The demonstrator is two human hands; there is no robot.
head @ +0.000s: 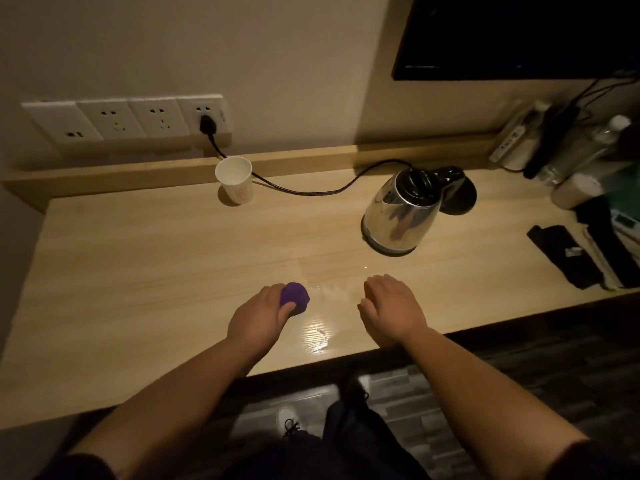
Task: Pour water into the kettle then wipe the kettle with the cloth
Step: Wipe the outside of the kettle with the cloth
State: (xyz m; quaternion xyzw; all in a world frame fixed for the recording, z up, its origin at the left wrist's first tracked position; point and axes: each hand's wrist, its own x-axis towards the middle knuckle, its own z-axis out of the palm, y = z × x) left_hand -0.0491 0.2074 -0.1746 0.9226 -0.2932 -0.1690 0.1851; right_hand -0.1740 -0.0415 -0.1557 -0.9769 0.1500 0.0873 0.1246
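Observation:
A shiny steel kettle (401, 209) with a black lid and handle stands upright at the right middle of the wooden desk (138, 271). A bunched purple cloth (295, 296) rests on the desk near the front edge, and my left hand (259, 317) grips it from behind. My right hand (391, 310) lies flat on the desk to the right of the cloth, fingers loosely apart, holding nothing. A white paper cup (235, 180) stands upright at the back of the desk, far from both hands. I cannot see whether the cup holds water.
A black cord (311, 191) runs from a wall socket (207, 124) behind the cup to the kettle's black base (460, 199). Bottles and a power strip (509, 142) crowd the back right corner; a dark pouch (568, 254) lies at the right. A wet sheen (318, 334) glistens between my hands.

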